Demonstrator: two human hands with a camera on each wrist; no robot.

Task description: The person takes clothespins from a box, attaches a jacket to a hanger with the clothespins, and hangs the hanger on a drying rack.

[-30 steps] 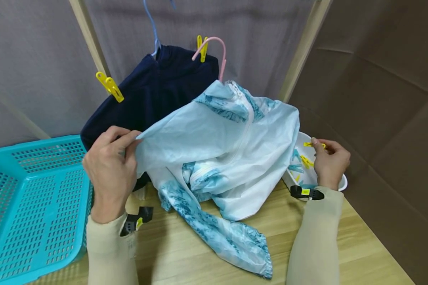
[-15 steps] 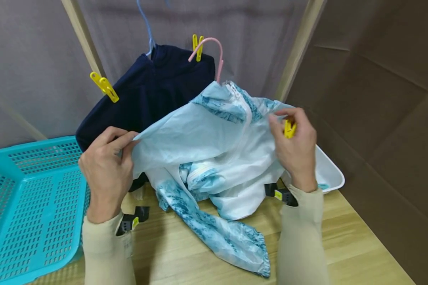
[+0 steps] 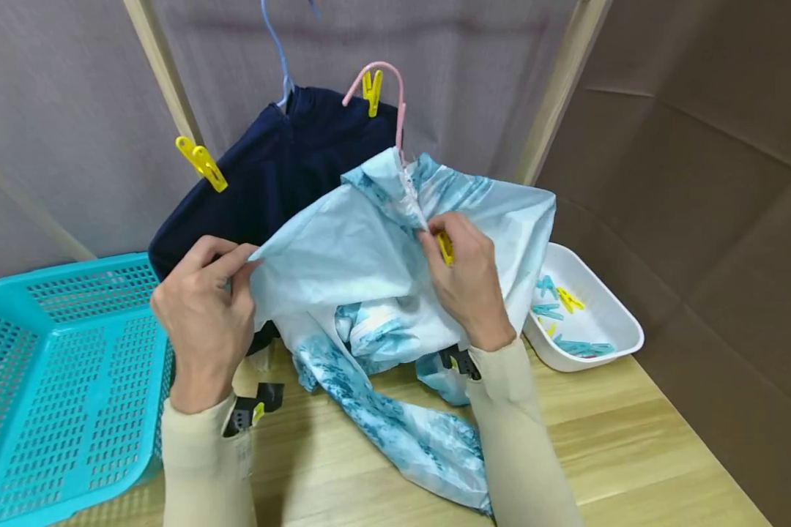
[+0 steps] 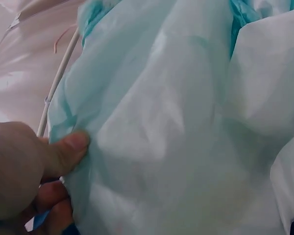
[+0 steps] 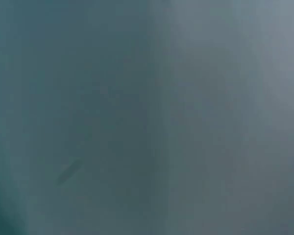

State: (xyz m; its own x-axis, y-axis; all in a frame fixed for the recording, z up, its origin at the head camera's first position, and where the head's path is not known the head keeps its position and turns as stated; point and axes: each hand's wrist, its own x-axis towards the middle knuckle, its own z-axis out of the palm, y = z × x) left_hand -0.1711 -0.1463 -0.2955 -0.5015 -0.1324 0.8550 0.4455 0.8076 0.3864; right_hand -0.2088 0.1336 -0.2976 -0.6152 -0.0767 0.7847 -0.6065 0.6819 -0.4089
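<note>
Above bench [image 3: 639, 432], I see left hand [image 3: 203, 311] pinching jacket [image 3: 349, 252] edge, right hand [image 3: 469, 282] at jacket zip [image 3: 411, 192], holding yellow clip [image 3: 444, 249].

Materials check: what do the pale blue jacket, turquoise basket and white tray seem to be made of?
Jacket: probably a thin synthetic, perhaps nylon or polyester; smooth and lightweight-looking, with crisp creases. The exact fibre can't be told.
Basket: very likely moulded plastic; smooth rim, regular perforations, even colour.
Tray: probably plastic, smooth with a slight sheen and rounded corners, though enamelled metal isn't ruled out.
</note>
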